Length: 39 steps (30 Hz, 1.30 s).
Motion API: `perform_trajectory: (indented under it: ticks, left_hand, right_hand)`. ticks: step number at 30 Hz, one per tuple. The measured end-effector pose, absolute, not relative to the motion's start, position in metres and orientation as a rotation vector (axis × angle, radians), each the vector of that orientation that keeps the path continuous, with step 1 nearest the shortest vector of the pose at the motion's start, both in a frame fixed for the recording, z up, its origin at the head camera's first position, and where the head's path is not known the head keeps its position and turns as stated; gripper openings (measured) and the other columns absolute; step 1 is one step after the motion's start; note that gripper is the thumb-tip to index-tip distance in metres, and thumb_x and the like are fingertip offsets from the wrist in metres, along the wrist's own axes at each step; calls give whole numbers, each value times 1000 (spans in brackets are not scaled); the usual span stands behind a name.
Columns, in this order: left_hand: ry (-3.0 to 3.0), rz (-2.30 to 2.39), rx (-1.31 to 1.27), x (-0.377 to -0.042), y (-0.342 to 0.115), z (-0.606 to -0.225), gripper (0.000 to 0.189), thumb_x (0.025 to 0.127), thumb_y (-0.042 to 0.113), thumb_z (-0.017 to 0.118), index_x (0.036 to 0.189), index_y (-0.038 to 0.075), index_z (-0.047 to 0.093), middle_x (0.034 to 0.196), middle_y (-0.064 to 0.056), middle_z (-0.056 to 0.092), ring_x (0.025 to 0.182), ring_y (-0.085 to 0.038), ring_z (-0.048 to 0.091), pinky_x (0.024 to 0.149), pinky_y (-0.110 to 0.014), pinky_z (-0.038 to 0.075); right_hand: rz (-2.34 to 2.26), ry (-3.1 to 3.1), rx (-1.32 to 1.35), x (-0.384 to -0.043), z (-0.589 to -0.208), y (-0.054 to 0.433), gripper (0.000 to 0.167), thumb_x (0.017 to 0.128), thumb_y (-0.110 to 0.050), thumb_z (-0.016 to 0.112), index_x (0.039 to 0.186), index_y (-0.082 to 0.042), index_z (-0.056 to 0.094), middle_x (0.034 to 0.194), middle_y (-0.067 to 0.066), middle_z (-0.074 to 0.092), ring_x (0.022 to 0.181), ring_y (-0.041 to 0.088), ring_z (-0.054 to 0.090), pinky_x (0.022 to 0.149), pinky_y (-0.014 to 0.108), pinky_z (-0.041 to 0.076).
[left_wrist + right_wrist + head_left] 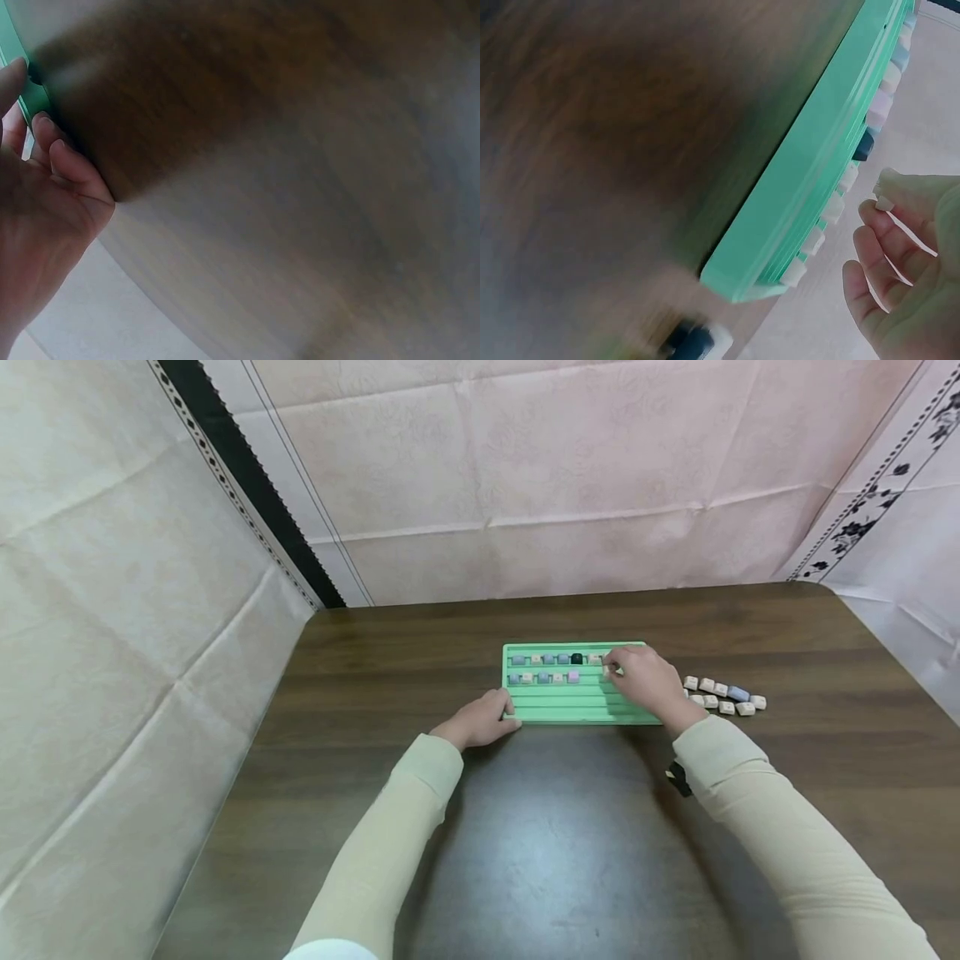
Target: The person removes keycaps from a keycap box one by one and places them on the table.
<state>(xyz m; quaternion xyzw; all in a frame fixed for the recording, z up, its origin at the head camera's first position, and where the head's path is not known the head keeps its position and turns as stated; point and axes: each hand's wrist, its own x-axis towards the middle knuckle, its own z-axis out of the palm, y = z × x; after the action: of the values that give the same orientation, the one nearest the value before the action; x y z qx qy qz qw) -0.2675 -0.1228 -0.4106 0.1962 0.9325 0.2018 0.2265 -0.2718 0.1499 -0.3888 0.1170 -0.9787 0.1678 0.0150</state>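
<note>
A light green keycap tray (570, 713) with ridged rows lies on the table. White, blue, black and purple keycaps (573, 677) sit along its two upper rows. My left hand (483, 718) grips the tray's near left corner, and the left wrist view shows the thumb and curled fingers at the green edge (36, 101). Over the tray's right part, my right hand (647, 678) pinches a small white keycap (884, 203) between thumb and forefinger. Its other fingers are loosely bent. The hand hides the right ends of the upper rows in the head view.
Loose keycaps (726, 707), mostly white with a longer blue one (738, 693), lie on the dark wooden table (555, 827) right of the tray. Pale cloth (585, 493) hangs behind the table's far edge. A small black object (678, 778) shows by the right sleeve.
</note>
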Motion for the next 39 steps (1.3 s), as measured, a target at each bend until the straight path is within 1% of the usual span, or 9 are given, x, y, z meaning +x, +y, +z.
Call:
perform_trajectory:
  ticks: [3, 6, 9, 10, 17, 22, 28, 35, 39]
  left_hand:
    - [2569, 554, 538, -268, -123, -411, 20, 94, 34, 50, 98, 15, 43, 102, -3, 45, 90, -18, 45, 75, -29, 38]
    - [2572, 552, 531, -268, -122, -411, 20, 94, 33, 50, 98, 15, 43, 102, -3, 45, 90, -18, 45, 76, -29, 38]
    - [2571, 550, 539, -268, -121, -411, 20, 94, 33, 50, 98, 14, 43, 102, -3, 46, 90, -18, 45, 75, -29, 38]
    - [2572, 550, 542, -268, -120, -410, 20, 94, 33, 50, 98, 14, 43, 102, -4, 46, 90, -18, 45, 75, -28, 38]
    - [2572, 559, 543, -266, -119, -409, 21, 94, 33, 50, 98, 14, 43, 102, -4, 46, 91, -18, 45, 76, -29, 38]
    - [2571, 562, 539, -266, -120, -409, 21, 94, 33, 50, 99, 14, 43, 103, -4, 45, 92, -19, 45, 78, -29, 38]
    - [2575, 570, 540, -267, -123, -409, 21, 94, 34, 50, 100, 14, 42, 103, -4, 45, 93, -18, 44, 78, -29, 37]
    - [2572, 566, 540, -268, -123, -410, 22, 94, 34, 49, 100, 14, 42, 102, -4, 45, 92, -19, 44, 77, -30, 37]
    - [2568, 568, 550, -269, -122, -412, 22, 94, 34, 49, 100, 14, 42, 102, -5, 45, 93, -18, 44, 78, -29, 37]
  right_hand:
    - [518, -3051, 356, -269, -387, 156, 25, 91, -19, 56, 112, -7, 62, 111, 12, 63, 107, 32, 54, 77, 49, 46]
    - [520, -3045, 353, -264, -386, 165, 26, 91, -20, 56, 112, -7, 62, 110, 13, 62, 109, 35, 51, 77, 51, 45]
    - [518, -3042, 341, -259, -385, 177, 25, 91, -20, 55, 111, -6, 62, 107, 14, 62, 107, 36, 51, 75, 51, 45]
    - [521, -3042, 333, -257, -385, 182, 25, 91, -20, 54, 111, -6, 62, 106, 14, 62, 103, 35, 52, 74, 51, 45]
    - [504, -3080, 264, -242, -384, 209, 26, 92, -22, 52, 109, -5, 62, 104, 15, 61, 96, 32, 53, 72, 49, 43]
    - [517, -3051, 269, -228, -383, 226, 23, 92, -23, 53, 106, -7, 63, 104, 15, 60, 98, 33, 52, 73, 51, 42]
    - [486, -3055, 233, -216, -383, 245, 26, 90, -22, 56, 107, -4, 62, 108, 19, 56, 102, 39, 49, 77, 56, 40]
    - [469, -3082, 220, -205, -388, 263, 26, 88, -20, 57, 106, -2, 62, 102, 19, 59, 94, 35, 53, 71, 53, 42]
    - [455, -3070, 233, -198, -395, 271, 23, 86, -17, 59, 105, -4, 62, 101, 19, 61, 93, 36, 55, 72, 53, 43]
